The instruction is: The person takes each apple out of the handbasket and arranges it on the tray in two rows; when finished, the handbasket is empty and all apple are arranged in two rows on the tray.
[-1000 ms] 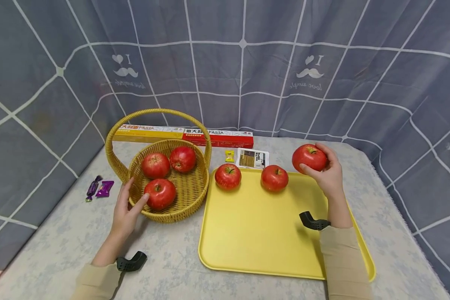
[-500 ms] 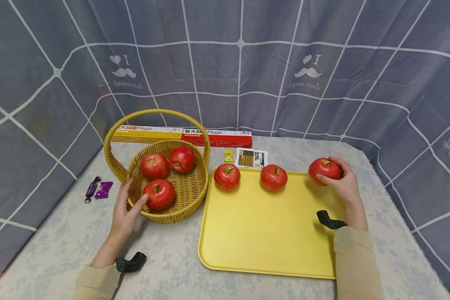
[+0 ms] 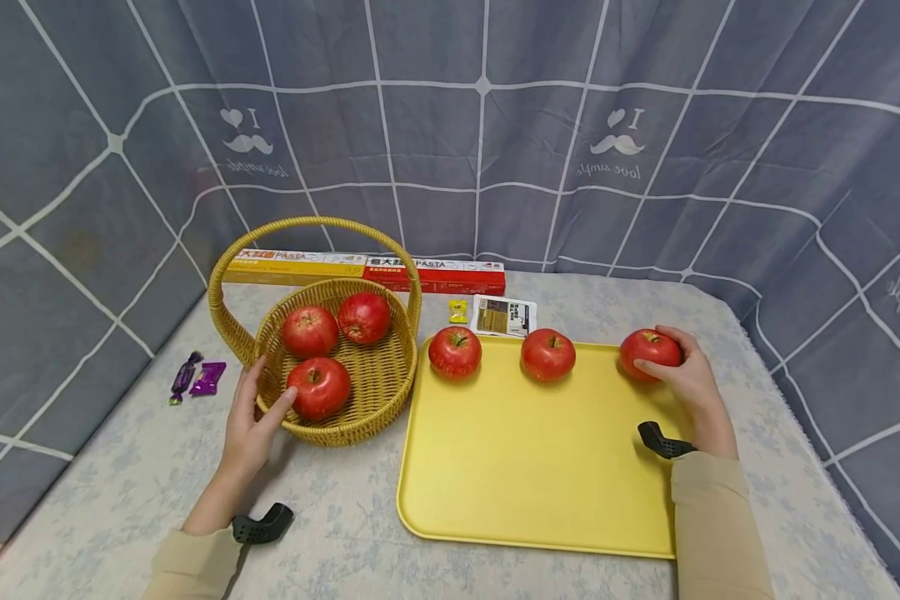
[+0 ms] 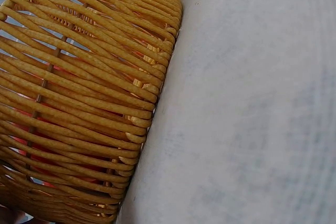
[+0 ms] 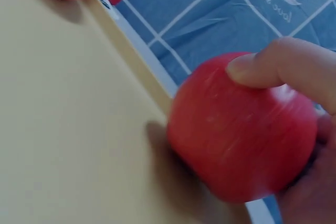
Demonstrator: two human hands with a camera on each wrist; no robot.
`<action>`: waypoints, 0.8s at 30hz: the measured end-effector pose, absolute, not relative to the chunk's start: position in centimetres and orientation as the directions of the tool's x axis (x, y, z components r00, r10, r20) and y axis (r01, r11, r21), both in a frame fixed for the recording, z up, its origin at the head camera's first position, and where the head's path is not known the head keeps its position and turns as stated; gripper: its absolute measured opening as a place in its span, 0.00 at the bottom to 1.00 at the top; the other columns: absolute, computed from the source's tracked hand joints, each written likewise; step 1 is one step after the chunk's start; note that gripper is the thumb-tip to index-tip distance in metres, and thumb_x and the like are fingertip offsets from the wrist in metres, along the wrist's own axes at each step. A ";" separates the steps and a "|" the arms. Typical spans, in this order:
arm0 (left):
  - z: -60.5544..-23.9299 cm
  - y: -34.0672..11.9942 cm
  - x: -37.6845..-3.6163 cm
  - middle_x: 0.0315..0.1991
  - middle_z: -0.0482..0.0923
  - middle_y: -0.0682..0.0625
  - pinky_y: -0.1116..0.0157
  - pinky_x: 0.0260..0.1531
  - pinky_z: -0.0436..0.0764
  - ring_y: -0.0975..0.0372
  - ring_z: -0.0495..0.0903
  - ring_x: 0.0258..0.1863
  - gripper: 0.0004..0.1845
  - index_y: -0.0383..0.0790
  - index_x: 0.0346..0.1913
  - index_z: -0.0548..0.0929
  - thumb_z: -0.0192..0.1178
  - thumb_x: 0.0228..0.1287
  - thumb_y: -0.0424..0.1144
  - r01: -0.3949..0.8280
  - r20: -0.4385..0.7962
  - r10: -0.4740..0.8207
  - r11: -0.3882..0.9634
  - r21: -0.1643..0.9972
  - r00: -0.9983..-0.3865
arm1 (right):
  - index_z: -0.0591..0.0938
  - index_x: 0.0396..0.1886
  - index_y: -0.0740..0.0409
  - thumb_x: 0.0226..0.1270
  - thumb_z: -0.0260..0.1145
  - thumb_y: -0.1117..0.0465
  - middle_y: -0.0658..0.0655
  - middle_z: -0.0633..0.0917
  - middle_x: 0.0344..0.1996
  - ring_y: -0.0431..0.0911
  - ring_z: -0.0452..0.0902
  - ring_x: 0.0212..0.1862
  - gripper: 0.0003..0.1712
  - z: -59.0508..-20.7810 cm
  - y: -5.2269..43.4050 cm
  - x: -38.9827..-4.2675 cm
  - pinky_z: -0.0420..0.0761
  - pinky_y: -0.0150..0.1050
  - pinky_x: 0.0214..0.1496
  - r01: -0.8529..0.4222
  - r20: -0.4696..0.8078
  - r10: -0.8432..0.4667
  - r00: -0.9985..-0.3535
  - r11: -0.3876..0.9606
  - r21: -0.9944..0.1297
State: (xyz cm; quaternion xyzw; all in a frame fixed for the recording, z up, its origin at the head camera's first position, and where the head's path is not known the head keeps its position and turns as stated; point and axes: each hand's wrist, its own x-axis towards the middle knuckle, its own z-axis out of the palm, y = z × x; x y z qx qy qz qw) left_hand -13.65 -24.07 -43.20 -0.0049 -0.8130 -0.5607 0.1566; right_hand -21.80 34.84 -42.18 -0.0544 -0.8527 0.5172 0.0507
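Note:
My right hand (image 3: 686, 375) grips a red apple (image 3: 648, 353) (image 5: 241, 129) that sits at the far right corner of the yellow tray (image 3: 525, 475); a fingertip (image 5: 247, 72) lies over its top. Two more red apples (image 3: 455, 352) (image 3: 547, 354) stand along the tray's far edge. My left hand (image 3: 251, 421) holds the near-left rim of a wicker basket (image 3: 375, 383) (image 4: 79, 103), thumb over the rim beside the nearest of three apples (image 3: 318, 387) inside.
Behind the basket lies a long pasta box (image 3: 367, 271). A small yellow candy (image 3: 459, 311) and a flat packet (image 3: 504, 317) sit behind the tray. Two purple candies (image 3: 195, 377) lie at the left. A grey checked curtain (image 3: 480, 133) closes the back and sides.
My right hand has carried the apple down and to the right, from above the tray's far edge onto its far right corner. The left hand has stayed on the basket.

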 end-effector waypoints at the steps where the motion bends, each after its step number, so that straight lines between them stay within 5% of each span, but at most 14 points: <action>1: -43.2 -24.1 -13.7 0.74 0.40 0.40 0.48 0.66 0.45 0.50 0.39 0.72 0.38 0.36 0.73 0.51 0.57 0.65 0.36 0.184 0.260 -0.167 0.370 0.911 -0.951 | 0.56 0.72 0.57 0.58 0.70 0.57 0.68 0.57 0.67 0.62 0.57 0.63 0.47 -42.2 35.0 -21.8 0.63 0.56 0.63 0.042 0.023 0.132 -0.991 0.466 -0.884; 14: -43.5 -24.3 -13.8 0.73 0.42 0.41 0.48 0.66 0.48 0.50 0.42 0.71 0.38 0.36 0.73 0.51 0.57 0.64 0.34 0.178 0.251 -0.170 0.356 0.917 -0.953 | 0.49 0.72 0.67 0.57 0.70 0.58 0.75 0.52 0.65 0.69 0.54 0.62 0.52 -40.6 34.6 -21.0 0.61 0.65 0.59 -0.019 0.044 0.023 -0.999 0.643 -0.766; 19: -43.5 -24.3 -13.9 0.73 0.45 0.40 0.48 0.65 0.50 0.48 0.47 0.70 0.38 0.35 0.73 0.51 0.57 0.64 0.33 0.187 0.257 -0.162 0.355 0.916 -0.953 | 0.54 0.72 0.61 0.62 0.66 0.55 0.71 0.55 0.67 0.67 0.54 0.64 0.45 -39.8 32.7 -21.3 0.61 0.63 0.60 -0.082 0.199 0.112 -0.974 0.641 -0.764; 24: -43.5 -24.3 -13.9 0.73 0.42 0.41 0.47 0.65 0.49 0.48 0.45 0.70 0.38 0.35 0.73 0.50 0.57 0.65 0.34 0.181 0.250 -0.159 0.353 0.918 -0.955 | 0.65 0.67 0.61 0.61 0.66 0.63 0.65 0.65 0.63 0.59 0.59 0.64 0.35 -39.5 29.4 -22.1 0.63 0.54 0.63 -0.219 0.407 0.179 -0.896 0.619 -0.754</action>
